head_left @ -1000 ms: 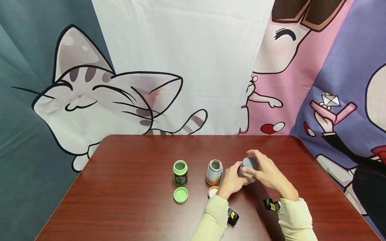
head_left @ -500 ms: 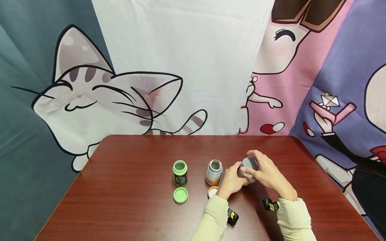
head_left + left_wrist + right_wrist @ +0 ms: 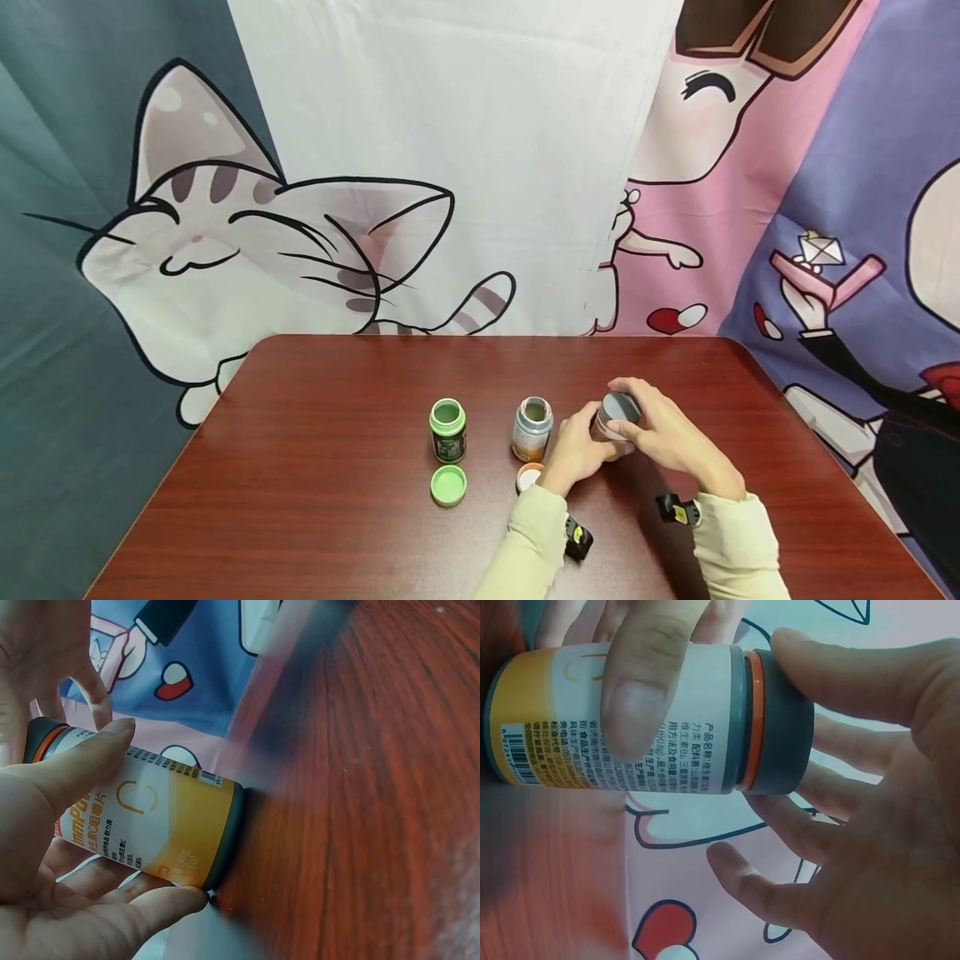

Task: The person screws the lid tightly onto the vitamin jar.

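Bottle [image 3: 165, 814] gripped by left hand [image 3: 579, 450], right hand [image 3: 666, 432] holding cap [image 3: 789, 724], open grey jar [image 3: 532, 433] near, green jar [image 3: 448, 435] farther

Gripping a bottle [image 3: 154, 817] in the left hand [image 3: 30, 825], with the thumb [image 3: 82, 765] laid across the label and a fingertip [image 3: 193, 898] near the dark base. Turned aslant, with the dark cap [image 3: 40, 735] to the upper left and the base toward the reddish-brown table [image 3: 360, 795]. Banded in orange just by the cap, printed white and yellow, with a barcode [image 3: 211, 778] toward the base. Bringing in the right hand [image 3: 45, 652] from the upper left, near the cap, with contact mostly hidden. Backed by a printed cloth [image 3: 217, 682], bearing a red-and-white shape [image 3: 174, 686] and a black-sleeved drawn hand [image 3: 135, 654].
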The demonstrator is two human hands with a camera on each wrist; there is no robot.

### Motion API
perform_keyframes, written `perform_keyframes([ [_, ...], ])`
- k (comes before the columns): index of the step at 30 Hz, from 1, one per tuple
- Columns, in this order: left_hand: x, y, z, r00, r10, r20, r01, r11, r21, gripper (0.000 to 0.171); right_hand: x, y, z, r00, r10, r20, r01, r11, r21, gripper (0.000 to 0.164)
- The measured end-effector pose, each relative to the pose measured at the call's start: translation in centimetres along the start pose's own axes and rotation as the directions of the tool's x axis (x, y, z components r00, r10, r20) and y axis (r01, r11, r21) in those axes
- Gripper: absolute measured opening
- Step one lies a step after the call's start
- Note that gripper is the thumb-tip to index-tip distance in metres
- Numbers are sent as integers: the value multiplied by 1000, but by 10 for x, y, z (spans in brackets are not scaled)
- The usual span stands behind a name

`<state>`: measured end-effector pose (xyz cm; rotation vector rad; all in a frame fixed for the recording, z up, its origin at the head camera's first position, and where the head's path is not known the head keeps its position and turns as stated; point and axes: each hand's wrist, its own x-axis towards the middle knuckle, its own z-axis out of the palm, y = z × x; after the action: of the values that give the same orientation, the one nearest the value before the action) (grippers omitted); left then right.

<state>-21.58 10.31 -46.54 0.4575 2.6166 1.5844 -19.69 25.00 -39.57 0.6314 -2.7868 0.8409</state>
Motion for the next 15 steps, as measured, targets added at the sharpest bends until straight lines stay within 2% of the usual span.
perform_keyframes([
  [5,0,0,2,1000,6,-24,-7,1000,-20,54,0,1,1,1000,-22,-20,22,1000,-8,48],
  [10,-1,2,5,999,-7,-45,6,1000,-3,52,0,1,2,998,-44,-49,43,999,-22,48],
  [15,-1,5,9,994,-9,-109,7,1000,-15,49,2,-2,4,999,-11,-37,11,1000,-22,47],
])
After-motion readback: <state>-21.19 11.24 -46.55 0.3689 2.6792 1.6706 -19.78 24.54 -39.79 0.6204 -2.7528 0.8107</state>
